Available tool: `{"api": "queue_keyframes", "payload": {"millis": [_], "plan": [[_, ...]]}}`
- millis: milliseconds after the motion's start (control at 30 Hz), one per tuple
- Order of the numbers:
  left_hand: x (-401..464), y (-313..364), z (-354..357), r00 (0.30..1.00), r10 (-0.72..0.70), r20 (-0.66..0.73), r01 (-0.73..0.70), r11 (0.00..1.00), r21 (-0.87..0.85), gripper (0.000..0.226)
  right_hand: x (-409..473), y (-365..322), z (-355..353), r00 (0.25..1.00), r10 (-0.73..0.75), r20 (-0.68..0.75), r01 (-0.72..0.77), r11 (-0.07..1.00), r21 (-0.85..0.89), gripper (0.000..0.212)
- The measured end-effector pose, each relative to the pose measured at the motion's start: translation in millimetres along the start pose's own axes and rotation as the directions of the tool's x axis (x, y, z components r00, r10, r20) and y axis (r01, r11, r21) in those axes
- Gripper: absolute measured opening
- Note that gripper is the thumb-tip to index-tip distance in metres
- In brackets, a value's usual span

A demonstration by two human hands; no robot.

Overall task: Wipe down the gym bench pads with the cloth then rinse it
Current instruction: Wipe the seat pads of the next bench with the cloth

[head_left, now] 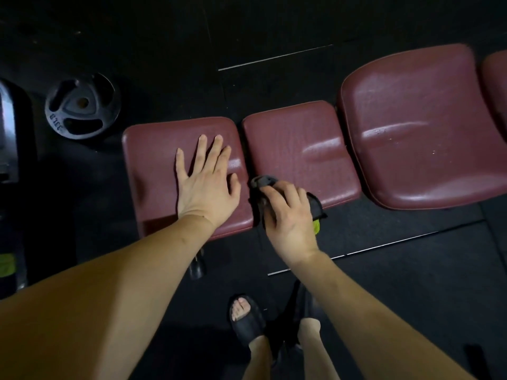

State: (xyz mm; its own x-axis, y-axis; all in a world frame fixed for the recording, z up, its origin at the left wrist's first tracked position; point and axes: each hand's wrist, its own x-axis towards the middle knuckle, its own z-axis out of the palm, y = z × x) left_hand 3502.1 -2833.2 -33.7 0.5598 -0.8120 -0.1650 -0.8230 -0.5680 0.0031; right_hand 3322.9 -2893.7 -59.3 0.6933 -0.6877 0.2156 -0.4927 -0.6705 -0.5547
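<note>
- Left hand (pixel 204 182) lies flat, fingers spread, on the leftmost maroon pad (pixel 153 160) at frame centre
- Right hand (pixel 288 212) curls its grip round a dark cloth (pixel 263 182), seemingly pressed on the middle pad (pixel 299 149)'s lower left edge
- Large pad (pixel 417 127) sits right
- Weight plate (pixel 82 105) lies on the floor, upper left

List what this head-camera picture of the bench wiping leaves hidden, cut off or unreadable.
- Cloth: mostly covered by the right hand gripping it.
- Fourth pad: cut off by the right edge.
- Machine: cut off by the left edge, too dark to identify.
- Weight plate: its lettering too small to read.
- Bench frame: lost in shadow beneath the pads.
</note>
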Motion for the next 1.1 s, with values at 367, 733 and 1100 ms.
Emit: {"api": "queue_keyframes", "payload": {"millis": [367,733,1100], "plan": [[0.1,0.1,0.6,1.0,-0.002,-0.004,0.002,1.0,0.002,0.065,-0.1,25.4,-7.9,0.917,0.33,-0.225,-0.342,0.94,-0.016,0.029],[0.3,1.0,-0.6,1.0,0.002,0.019,-0.003,0.999,0.033,0.065,11.7,106.8,-52.8,0.933,0.313,-0.177,-0.33,0.941,-0.074,0.027],[1.2,1.1,0.3,0.999,-0.002,0.033,0.001,0.999,0.038,0.064,115.8,114.7,-36.2,0.901,0.398,-0.174,-0.403,0.915,0.005,0.031]]}}
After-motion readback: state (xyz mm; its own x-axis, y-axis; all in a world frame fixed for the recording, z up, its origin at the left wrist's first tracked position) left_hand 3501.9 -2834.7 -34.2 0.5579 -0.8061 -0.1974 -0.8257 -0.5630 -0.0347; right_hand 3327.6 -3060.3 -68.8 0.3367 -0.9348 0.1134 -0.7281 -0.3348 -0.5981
